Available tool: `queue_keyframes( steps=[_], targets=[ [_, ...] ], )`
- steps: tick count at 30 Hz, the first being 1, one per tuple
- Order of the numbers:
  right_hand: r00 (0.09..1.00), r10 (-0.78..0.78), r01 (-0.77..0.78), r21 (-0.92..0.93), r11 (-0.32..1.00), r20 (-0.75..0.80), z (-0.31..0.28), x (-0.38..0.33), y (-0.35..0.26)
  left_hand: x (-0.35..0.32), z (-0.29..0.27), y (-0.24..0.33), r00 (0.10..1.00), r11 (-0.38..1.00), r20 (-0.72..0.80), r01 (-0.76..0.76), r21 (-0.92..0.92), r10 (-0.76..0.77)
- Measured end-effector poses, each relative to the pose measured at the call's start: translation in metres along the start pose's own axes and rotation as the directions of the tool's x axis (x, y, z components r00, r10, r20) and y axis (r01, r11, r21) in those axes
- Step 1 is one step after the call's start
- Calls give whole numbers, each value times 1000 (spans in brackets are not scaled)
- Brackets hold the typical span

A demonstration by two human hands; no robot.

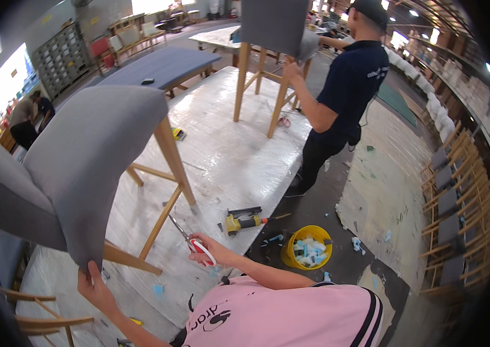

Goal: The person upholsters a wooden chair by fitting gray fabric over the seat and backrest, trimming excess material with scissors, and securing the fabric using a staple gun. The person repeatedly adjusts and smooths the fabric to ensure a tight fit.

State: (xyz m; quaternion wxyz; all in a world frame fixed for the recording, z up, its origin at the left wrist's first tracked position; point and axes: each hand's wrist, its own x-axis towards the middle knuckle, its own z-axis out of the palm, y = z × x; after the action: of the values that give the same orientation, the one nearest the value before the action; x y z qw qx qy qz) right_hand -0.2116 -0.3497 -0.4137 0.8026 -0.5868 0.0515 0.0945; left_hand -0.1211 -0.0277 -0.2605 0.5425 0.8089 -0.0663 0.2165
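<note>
A grey upholstered chair (91,124) with pale wooden legs stands at my left on the worktable. My left hand (95,294) is at the lower front corner of its seat, thumb and fingers closed on the edge of the grey fabric (86,243). In my right hand (216,250) is a pair of scissors (201,253) with red and white handles; their blades point up and left toward the chair's lower rail. The blades touch no fabric that I can see. The chair's underside is hidden.
A yellow and black staple gun (242,222) lies near the edge of the plastic-covered worktable (216,139). On the floor stands a yellow bucket (287,254) of foam scraps. A co-worker (346,92) handles another grey chair (274,26). Stacked chair frames (450,214) line the right.
</note>
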Motion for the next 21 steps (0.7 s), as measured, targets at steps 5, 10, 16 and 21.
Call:
queue_keyframes(
  steps=[5, 10, 16, 21],
  targets=[
    [973, -216, 227, -162, 960, 82, 36, 13, 9, 9, 4, -5, 990, 994, -115, -72, 88, 82],
    [922, -218, 291, -198, 936, 320, 68, 21, -19, 14, 8, 4, 982, 987, -142, -106, 123, 123],
    [807, -267, 357, -75, 931, 527, 118, 44, -23, 0, -8, 22, 996, 1000, -86, 4, 12, -3],
    [785, -228, 340, -93, 936, 576, 139, 69, -31, 4, -3, 13, 998, 998, -11, 53, -27, -54]
  ],
)
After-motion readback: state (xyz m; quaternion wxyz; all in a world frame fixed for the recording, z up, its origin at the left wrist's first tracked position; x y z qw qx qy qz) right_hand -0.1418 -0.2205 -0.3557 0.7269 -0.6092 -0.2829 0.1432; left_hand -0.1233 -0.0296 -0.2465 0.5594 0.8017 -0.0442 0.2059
